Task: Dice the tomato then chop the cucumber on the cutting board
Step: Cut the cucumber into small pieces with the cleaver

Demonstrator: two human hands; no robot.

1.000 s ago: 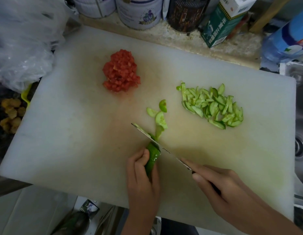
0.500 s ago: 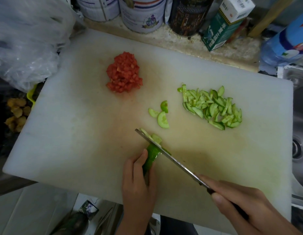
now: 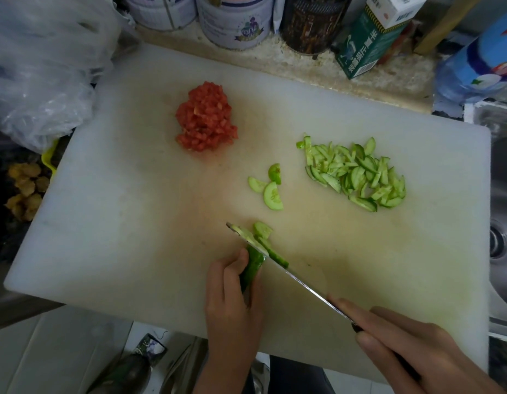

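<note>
Along the back of my speckled counter [image 3: 303, 64] stand two white tins [image 3: 161, 9] [image 3: 235, 24], a dark jar [image 3: 312, 24] just beside them, and a green and white carton [image 3: 374, 35] that leans. Further to my right lies a blue bottle [image 3: 479, 61], and below it the steel sink [image 3: 502, 280] with its drain [image 3: 498, 241]. On my left a crumpled clear plastic bag [image 3: 42, 66] bulges; under it lie yellow-brown lumps [image 3: 25, 189], too dim to name.
</note>
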